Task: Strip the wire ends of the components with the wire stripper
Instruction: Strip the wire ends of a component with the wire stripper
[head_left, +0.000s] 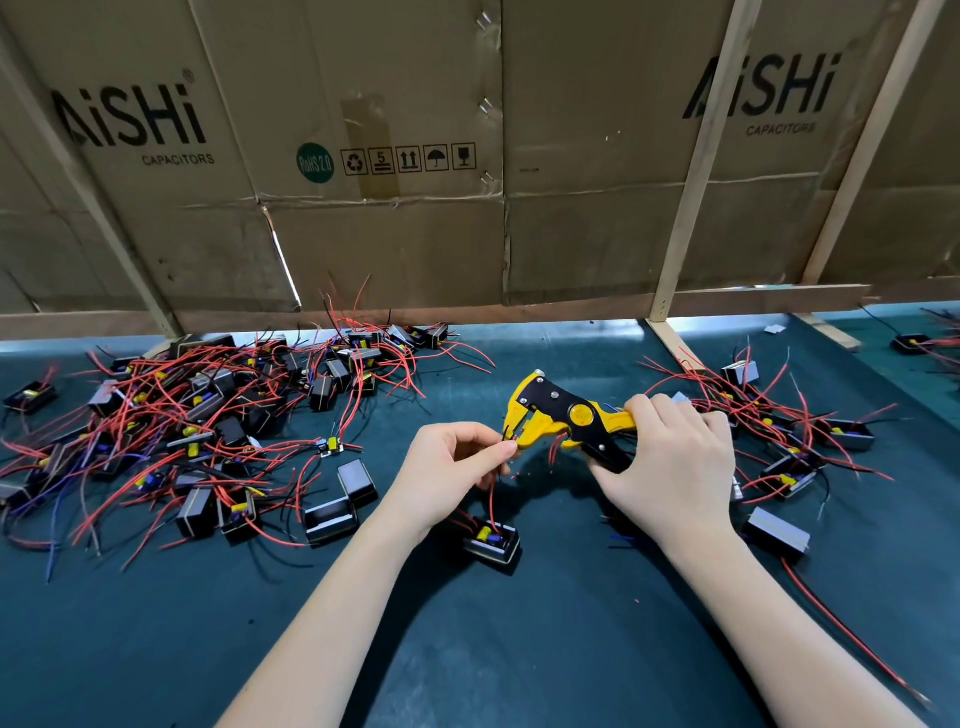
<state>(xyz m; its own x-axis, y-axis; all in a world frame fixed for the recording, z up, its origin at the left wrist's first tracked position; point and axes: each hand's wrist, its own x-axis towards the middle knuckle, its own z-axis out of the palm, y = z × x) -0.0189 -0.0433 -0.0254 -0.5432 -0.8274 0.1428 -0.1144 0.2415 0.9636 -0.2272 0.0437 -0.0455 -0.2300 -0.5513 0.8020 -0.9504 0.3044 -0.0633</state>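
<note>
My right hand (670, 462) grips the handles of a yellow and black wire stripper (558, 418), its jaws pointing left. My left hand (447, 467) pinches the end of a red wire (492, 501) right at the stripper's jaws. That wire runs down to a small black component (493, 543) with a yellow part inside, lying on the dark green table (519, 649) below my left hand. Tiny red insulation bits lie under the jaws.
A large heap of black components with red wires (208, 415) covers the table's left. A smaller group of components (795, 441) lies to the right. Cardboard walls (389, 234) and wooden slats (691, 208) close off the back.
</note>
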